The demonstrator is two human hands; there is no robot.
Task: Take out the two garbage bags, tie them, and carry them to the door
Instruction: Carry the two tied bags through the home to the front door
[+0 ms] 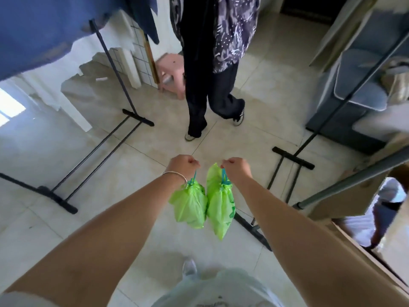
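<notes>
The floor [137, 165] is pale glossy tile with thin grout lines. Left of the two green bags, a black drying rack [106, 138] stands with blue cloth [37, 29] hung over it, cut off by the top edge. The left hand [182, 166], a silver bangle [174, 175] on its wrist, is fisted around the blue drawstring of the left bag [190, 204]. Touching it on the right, the right bag [219, 202] hangs from the right hand [235, 168], fingers curled on its drawstring. Both bags are cinched and clear of the floor. Beyond the bags a second person [212, 69] stands, seen only from the waist down, beside a pink stool [169, 69]. Right of the bags stand another rack [294, 160] and a blue-grey sofa [354, 85], blurred. No door can be made out.
</notes>
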